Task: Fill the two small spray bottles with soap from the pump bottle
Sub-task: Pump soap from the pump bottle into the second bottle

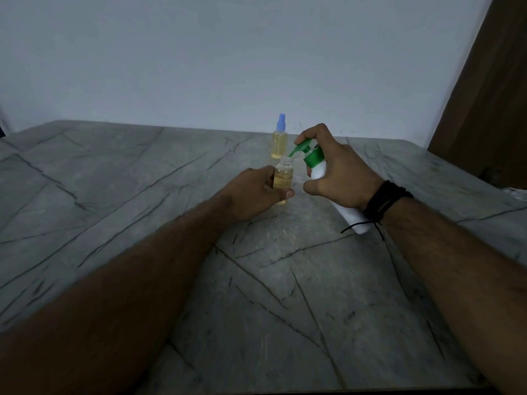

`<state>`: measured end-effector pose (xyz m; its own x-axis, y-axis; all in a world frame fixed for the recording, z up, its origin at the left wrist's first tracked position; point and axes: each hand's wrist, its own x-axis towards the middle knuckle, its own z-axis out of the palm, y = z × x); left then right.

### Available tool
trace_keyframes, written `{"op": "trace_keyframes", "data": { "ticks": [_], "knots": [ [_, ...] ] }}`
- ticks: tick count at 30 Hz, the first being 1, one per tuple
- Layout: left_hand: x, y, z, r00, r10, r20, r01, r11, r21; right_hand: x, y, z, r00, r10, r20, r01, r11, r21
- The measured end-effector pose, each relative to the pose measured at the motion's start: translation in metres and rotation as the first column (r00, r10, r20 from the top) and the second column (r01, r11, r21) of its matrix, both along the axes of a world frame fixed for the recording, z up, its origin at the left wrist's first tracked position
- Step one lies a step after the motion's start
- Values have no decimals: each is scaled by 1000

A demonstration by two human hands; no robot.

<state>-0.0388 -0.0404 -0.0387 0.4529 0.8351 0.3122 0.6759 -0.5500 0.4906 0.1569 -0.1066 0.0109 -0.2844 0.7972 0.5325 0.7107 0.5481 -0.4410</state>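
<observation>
The left hand (253, 192) gripped an uncapped small spray bottle (283, 178), fingers and thumb curled round its yellow-filled body. Just right of it, the right hand (339, 172) was clamped round a white pump bottle (319, 169) tilted leftward, a finger pressing on the green pump head (302, 146), whose spout reached the open neck. Beyond both hands stood a second spray bottle (280, 139), blue-capped, on the grey marble table (142, 181). A black cord bracelet (385, 199) circled the right wrist.
</observation>
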Motion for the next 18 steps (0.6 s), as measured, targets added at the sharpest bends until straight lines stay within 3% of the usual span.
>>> {"op": "trace_keyframes", "data": {
  "ticks": [18],
  "knots": [
    [-1,-3,1,1000,-13,12,13,1000,19,0,1,0,1000,18,-21,-18,1000,-7]
  ]
}}
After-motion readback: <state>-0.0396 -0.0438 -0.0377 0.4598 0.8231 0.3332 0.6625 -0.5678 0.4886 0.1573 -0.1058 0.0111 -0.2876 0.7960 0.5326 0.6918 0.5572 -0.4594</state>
